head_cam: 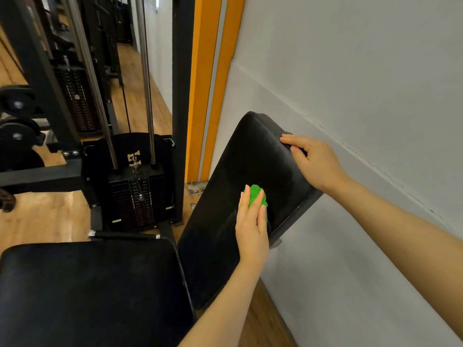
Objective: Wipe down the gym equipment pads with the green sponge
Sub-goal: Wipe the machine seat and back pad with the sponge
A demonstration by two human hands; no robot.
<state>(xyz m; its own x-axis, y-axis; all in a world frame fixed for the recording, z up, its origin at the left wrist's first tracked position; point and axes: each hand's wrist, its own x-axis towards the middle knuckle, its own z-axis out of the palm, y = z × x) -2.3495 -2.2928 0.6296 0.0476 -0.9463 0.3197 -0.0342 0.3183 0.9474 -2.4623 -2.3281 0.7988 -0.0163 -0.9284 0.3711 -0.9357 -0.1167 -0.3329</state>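
Green sponge (258, 196): bright, fuzzy, half-hidden under left hand (251, 226); pressed on black pad (240, 171).

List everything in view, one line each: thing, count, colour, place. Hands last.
back pad: one, black, tilted against the wall, right of centre.
seat pad: one, black, lower left.
sponge: one, green, on the back pad.
weight stack: one, black, centre left.
handle bar: one, black, behind the seat pad.
wall: white, right.
floor: wooden, brown.
left hand: flat fingers pressing the sponge.
right hand: gripping the back pad's far edge.
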